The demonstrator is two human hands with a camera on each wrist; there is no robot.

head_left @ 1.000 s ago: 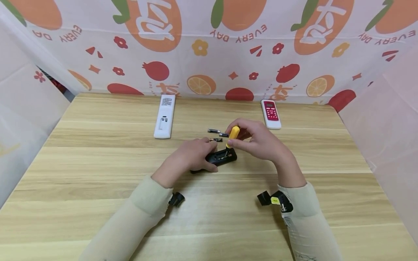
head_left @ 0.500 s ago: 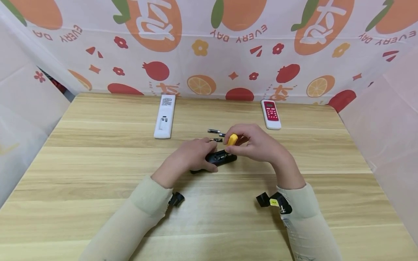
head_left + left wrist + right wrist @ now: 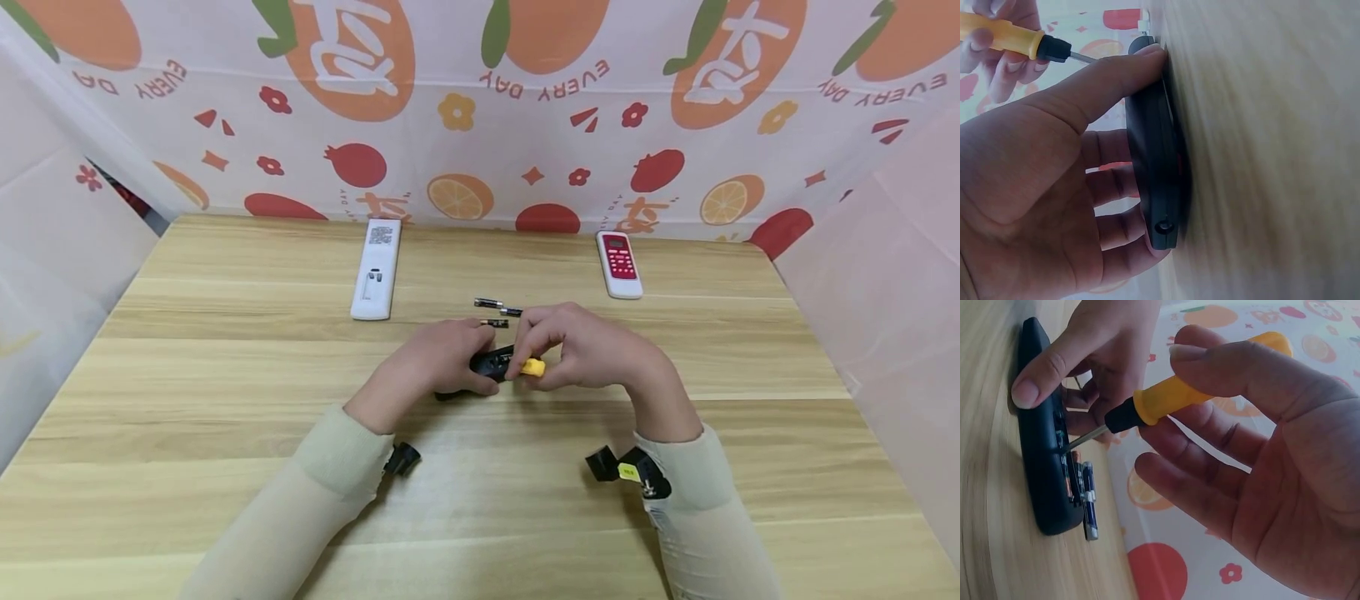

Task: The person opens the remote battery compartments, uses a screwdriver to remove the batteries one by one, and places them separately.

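Note:
A black remote control (image 3: 487, 365) lies on the table with its battery compartment uncovered. My left hand (image 3: 446, 354) grips it, with the thumb along the near edge and the fingers round the far edge, as the left wrist view shows. My right hand (image 3: 596, 346) pinches the yellow handle of a screwdriver (image 3: 1169, 400) between thumb and fingers. In the right wrist view its metal shaft reaches to the compartment of the remote. The handle leans toward my body. Whether the tip touches anything inside is hidden.
Several small batteries (image 3: 488, 303) lie just beyond the hands. A white remote (image 3: 381, 258) rests back-up at the far left, its compartment uncovered. Another white remote with a red face (image 3: 621, 258) lies at the far right. A fruit-patterned cloth (image 3: 465, 150) hangs behind the table.
The screwdriver handle has tipped from nearly upright down toward my body, and my right hand has come lower and nearer with it. My left hand keeps its hold on the remote.

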